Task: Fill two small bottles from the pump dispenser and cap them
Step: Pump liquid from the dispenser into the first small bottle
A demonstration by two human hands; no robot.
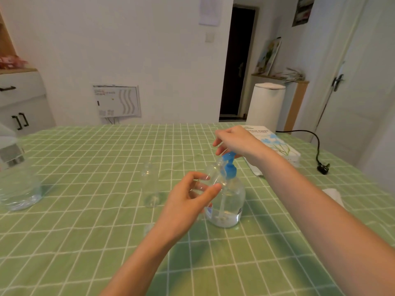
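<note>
Far left on the green checked tablecloth [85, 159] there's a big clear plastic water jug [18, 178], partly cut off by the frame edge. Around the middle, a small clear plastic bottle [150, 186] stands upright on its own with no cap on, well apart from the jug. There's a tiny clear thing on the cloth just in front of it, too blurry to call.

Next over, the left hand [188, 201] has thumb and fingers curled round a second small clear bottle [213, 174], holding it tilted with its mouth right up at the spout of the clear pump dispenser with the blue pump head [229, 169]. The dispenser sits on the table, with some clear liquid at the bottom.

The right hand [235, 142] rests on top of the blue pump head, fingers loosely bent and not wrapped round anything. Can't tell how hard it's pressing.

Further right: a white tissue pack with blue flowers [275, 146], a black power plug on its cord [322, 167] and a white crumpled tissue [333, 195].
</note>
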